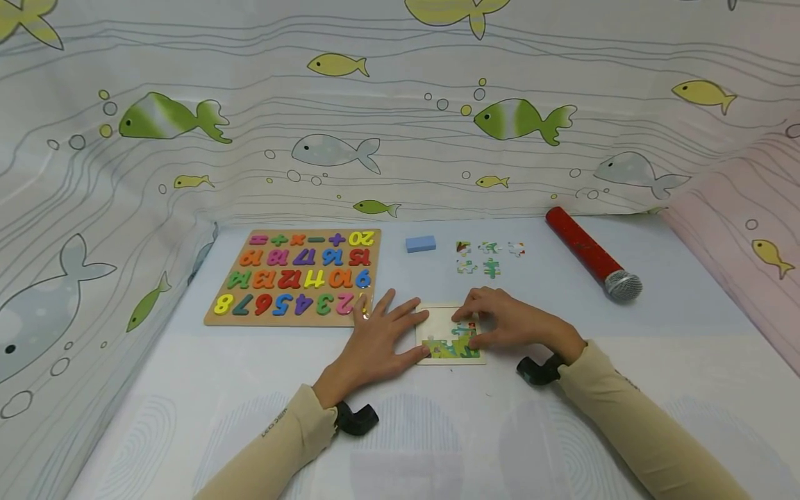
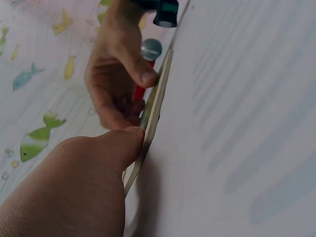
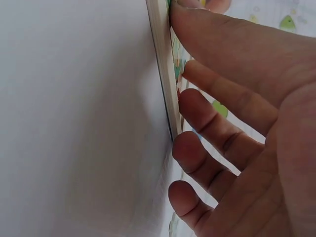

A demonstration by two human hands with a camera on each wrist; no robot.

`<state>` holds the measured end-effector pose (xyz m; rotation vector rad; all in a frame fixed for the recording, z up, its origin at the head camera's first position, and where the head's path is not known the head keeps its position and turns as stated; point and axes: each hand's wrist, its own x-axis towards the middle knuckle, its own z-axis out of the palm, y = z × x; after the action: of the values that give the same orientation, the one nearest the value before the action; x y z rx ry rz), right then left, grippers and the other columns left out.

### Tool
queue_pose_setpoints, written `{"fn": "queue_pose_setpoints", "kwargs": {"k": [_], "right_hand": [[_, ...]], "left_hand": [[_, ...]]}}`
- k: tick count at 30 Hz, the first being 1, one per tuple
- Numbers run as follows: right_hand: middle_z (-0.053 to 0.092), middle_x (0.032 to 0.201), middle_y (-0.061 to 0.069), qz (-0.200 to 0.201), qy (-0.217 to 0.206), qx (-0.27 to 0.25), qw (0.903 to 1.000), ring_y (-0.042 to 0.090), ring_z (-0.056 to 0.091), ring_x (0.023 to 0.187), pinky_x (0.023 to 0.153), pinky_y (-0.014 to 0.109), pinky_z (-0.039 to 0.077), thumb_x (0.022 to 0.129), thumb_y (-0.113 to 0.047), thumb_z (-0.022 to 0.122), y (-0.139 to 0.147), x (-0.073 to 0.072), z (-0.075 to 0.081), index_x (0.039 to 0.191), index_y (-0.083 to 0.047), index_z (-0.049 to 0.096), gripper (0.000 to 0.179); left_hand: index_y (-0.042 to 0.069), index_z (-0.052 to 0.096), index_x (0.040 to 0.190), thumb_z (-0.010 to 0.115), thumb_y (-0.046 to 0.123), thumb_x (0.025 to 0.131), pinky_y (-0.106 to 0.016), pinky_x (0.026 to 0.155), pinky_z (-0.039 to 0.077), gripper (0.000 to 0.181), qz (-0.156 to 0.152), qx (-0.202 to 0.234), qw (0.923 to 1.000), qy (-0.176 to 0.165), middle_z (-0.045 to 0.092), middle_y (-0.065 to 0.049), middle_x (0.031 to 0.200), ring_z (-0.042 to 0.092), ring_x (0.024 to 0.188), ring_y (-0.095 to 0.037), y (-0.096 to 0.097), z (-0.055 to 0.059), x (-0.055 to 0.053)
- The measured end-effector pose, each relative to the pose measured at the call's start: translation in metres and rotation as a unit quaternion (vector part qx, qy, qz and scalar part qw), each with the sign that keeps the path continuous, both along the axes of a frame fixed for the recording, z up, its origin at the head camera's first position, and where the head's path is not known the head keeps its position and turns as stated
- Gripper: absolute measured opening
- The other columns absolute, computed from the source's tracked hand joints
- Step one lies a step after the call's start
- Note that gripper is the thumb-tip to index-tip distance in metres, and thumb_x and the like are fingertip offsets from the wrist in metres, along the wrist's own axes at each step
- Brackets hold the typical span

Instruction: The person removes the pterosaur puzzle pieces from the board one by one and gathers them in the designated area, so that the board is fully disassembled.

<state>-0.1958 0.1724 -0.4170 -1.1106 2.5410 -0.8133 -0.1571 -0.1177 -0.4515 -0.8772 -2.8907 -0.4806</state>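
Puzzle board [image 1: 440, 322] lies midway between the side edges of the surface [image 1: 500, 423], my left hand [image 1: 380, 342] spread, my right hand [image 1: 514, 319] parted between thumb and fingers, and pressing sideways could pop placed pieces [image 1: 446, 350] loose

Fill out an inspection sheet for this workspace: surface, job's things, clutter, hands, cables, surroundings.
Surface: white tabletop with pale blue patterns.
Job's things: jigsaw tray, partly filled; five loose jigsaw pieces beyond it.
Clutter: number board on the left, blue rectangular block beyond the tray, red microphone on the right.
Hands: left hand has spread fingers, thumb on the tray's edge; right hand is over the tray's right side, any grip on a piece unclear.
Cables: nothing seen.
Surroundings: fish-print backdrop behind and beside.
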Motion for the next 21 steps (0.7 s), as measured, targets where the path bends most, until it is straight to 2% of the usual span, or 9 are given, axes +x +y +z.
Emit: {"fn": "queue_pose_setpoints", "kwargs": {"k": [11, 21], "right_hand": [[0.063, 0.098, -0.005, 0.000, -0.012, 0.013, 0.9999, 0.013, 0.052, 0.092, 0.084, 0.031, 0.044, 0.083, -0.020, 0.084, 0.0001, 0.0014, 0.0044, 0.120, -0.019, 0.075, 0.038], [0.064, 0.102, -0.005, -0.003, -0.041, -0.015, 0.9990, 0.012, 0.057, 0.095, 0.088, 0.030, 0.048, 0.084, -0.017, 0.083, 0.0027, 0.0013, -0.0005, 0.120, -0.019, 0.072, 0.038]], "left_hand": [[0.035, 0.052, 0.149, 0.055, 0.066, 0.093, -0.075, 0.116, 0.004, 0.065, 0.001, -0.002, 1.0000, -0.003, 0.043, 0.009, 0.162, 0.025, 0.156, -0.037, 0.0001, -0.0006, -0.0004], [0.033, 0.053, 0.149, 0.056, 0.064, 0.092, -0.075, 0.116, 0.004, 0.064, 0.001, 0.007, 1.0000, -0.007, 0.043, 0.008, 0.161, 0.025, 0.156, -0.037, 0.0007, -0.0003, -0.0003]]}}
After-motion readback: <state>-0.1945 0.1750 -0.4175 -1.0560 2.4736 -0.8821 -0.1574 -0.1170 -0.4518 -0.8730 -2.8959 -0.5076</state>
